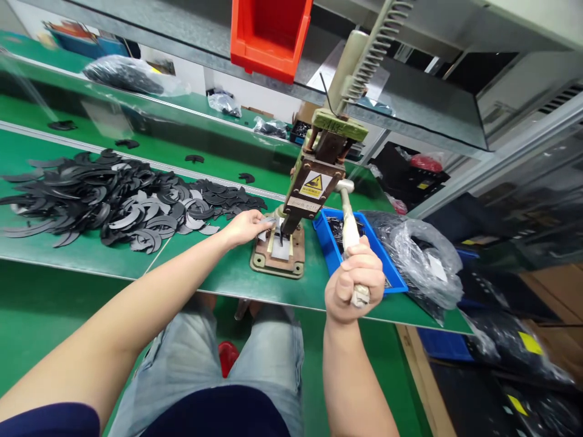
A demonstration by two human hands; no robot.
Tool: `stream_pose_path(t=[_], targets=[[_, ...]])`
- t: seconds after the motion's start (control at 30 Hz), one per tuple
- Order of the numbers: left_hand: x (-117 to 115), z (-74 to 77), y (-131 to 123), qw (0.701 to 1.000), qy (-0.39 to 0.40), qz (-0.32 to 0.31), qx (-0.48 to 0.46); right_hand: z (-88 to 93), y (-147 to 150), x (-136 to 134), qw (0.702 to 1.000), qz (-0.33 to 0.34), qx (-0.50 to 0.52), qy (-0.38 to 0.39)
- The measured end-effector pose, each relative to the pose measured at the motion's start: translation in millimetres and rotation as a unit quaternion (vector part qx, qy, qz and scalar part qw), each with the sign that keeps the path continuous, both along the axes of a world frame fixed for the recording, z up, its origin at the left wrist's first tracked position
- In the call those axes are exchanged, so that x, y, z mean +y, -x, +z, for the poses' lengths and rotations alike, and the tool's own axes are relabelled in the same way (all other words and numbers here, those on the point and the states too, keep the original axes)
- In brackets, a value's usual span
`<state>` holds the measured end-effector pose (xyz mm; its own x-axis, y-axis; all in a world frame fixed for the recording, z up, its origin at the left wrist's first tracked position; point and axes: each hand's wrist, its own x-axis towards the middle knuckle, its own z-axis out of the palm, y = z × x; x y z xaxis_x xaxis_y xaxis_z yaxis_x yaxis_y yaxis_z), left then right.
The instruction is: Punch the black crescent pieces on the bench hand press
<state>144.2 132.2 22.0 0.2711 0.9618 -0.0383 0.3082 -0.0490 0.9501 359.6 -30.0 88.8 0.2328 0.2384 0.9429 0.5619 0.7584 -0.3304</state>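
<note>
Fingers (364, 261) of the right hand (353, 282) wrapped closed around the lever handle (349, 227) of a bench-top hand press (325, 149), right of the press head. Lever handle sits inside that fist, long axis running from the hub by the head back toward the person, veering slightly right; butt end points at the person, poking out on the near side. Right hand is the nearer one; left hand (243, 229) is well apart, across the press head.

Left fingertips bunched narrow at the left edge of the press base (294, 254), at a thin grey piece (271, 220); can't tell if it's pinched. Piece lies at the tips, long axis roughly crosswise, pointing right toward the dark punch (283, 232); exact ends unclear. Punch slants down over a pale block (280, 249) on the base.

Blue bin (385, 258) right of the press, dark slender parts inside, lever handle partly over it. Clear plastic bag (435, 243) just beside the bin. Heap of curved black pieces (132, 212) left on the green bench (228, 279). Orange-red bin (268, 67) above, at the shelf edge.
</note>
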Motion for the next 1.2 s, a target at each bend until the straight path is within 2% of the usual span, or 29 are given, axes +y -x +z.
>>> stream_pose_path(t=[0.17, 0.33, 0.57, 0.73, 0.97, 1.2], targets=[[3, -6.1, -9, 0.999, 0.024, -0.039, -0.009, -1.0, 0, 0, 1.0, -0.011, -0.005, 0.003], [2, -1.7, -12, 0.994, 0.075, -0.076, -0.03, -2.8, -3, 2, 1.0, -0.002, -0.009, -0.007], [5, 3.2, -10, 0.991, 0.095, -0.089, -0.024, -1.8, 0, 4, 1.0, 0.004, 0.001, -0.03], [10, 0.8, -10, 0.989, 0.11, -0.099, -0.022, -1.2, 3, 0, 0.999, -0.031, 0.008, -0.003], [16, -5.4, -8, 0.986, 0.119, -0.113, -0.03, -2.3, 4, 3, 0.999, 0.005, 0.022, -0.026], [16, -10.2, -4, 0.982, 0.131, -0.124, -0.05, -4.4, -2, 2, 1.0, -0.008, 0.002, -0.008]])
